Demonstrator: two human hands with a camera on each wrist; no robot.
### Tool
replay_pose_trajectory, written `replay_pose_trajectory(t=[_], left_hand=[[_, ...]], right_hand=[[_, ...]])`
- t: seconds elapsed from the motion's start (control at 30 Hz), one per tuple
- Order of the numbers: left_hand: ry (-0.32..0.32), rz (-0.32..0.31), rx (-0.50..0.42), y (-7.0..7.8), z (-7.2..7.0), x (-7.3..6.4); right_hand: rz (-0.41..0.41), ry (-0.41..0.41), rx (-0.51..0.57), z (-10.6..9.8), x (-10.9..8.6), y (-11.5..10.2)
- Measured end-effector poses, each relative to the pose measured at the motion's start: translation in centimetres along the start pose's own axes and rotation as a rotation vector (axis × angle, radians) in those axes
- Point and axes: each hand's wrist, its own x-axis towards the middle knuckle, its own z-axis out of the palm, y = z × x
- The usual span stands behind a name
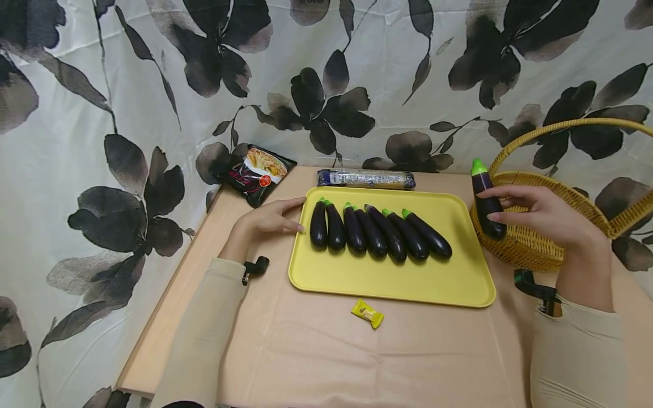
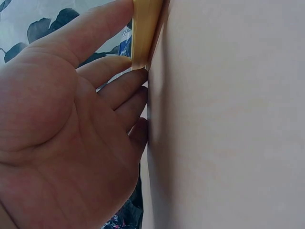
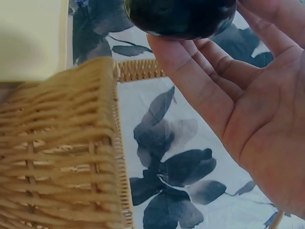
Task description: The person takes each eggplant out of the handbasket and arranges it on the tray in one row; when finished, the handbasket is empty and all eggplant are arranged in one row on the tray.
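In the head view, my right hand (image 1: pixel 553 218) pinches an eggplant (image 1: pixel 488 198) between thumb and fingers, its green stem end up. That eggplant is above the left rim of a wicker basket (image 1: pixel 535 260); the right wrist view shows only its dark rounded lower end (image 3: pixel 181 19). A row of several eggplants (image 1: pixel 374 235) lies side by side on a yellow tray (image 1: pixel 357 280), stems toward the back. My left hand (image 1: pixel 265 221) touches the tray's left edge with thumb and index finger. Its other fingers rest by the table surface in the left wrist view.
A yellow-wrapped candy (image 1: pixel 367 314) lies in front of the tray. Behind the tray is a long silvery-blue packet (image 1: pixel 366 179), and a black food packet (image 1: pixel 260 174) lies at the back left. The basket's tall handle (image 1: pixel 571 123) arches on the right. A floral cloth (image 1: pixel 398 73) hangs behind.
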Motion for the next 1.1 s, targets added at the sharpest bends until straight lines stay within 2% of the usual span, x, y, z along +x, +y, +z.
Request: replay_pose_trajectory(t=[0.13,0.37,0.77,1.1], left_hand=[[0.001,-0.005,0.000,0.0,0.0,0.0],[0.011,0.002,-0.005,-0.3,0.2,0.1],[0.006,-0.010,0.004,0.0,0.2,0.1],[0.003,-0.023,-0.008,0.3,0.1,0.1]], right_hand=[[-0.037,-0.021,-0.008,0.3,0.5,-0.3],[-0.049,-0.059,-0.015,1.1,1.0,-0.4],[-0.052,-0.247,-0.106,2.8,2.9,-1.2],[-0.045,-0.334,-0.132,4.1,4.0,-1.7]])
